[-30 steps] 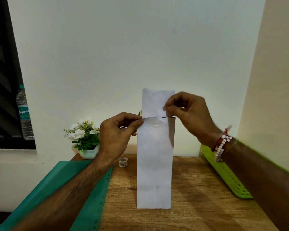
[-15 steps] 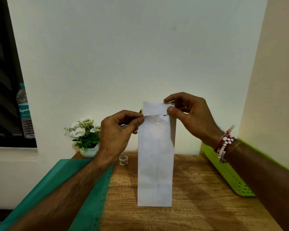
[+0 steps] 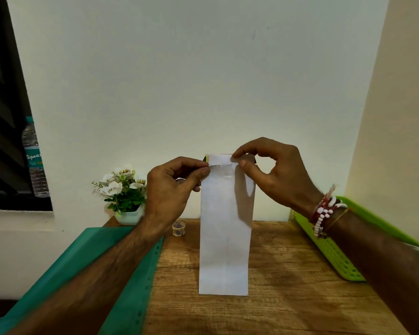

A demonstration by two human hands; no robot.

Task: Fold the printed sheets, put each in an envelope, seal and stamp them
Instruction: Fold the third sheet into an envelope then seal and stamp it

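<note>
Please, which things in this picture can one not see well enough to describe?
Head view:
- folded sheet: mostly inside the envelope, so its print is hidden.
- yellow-black item: behind the sheet and the left hand, unidentifiable.
- green tray: partly covered by the right forearm.
- small roll: too small to identify.
- bottle: label cut off by the window's edge.
</note>
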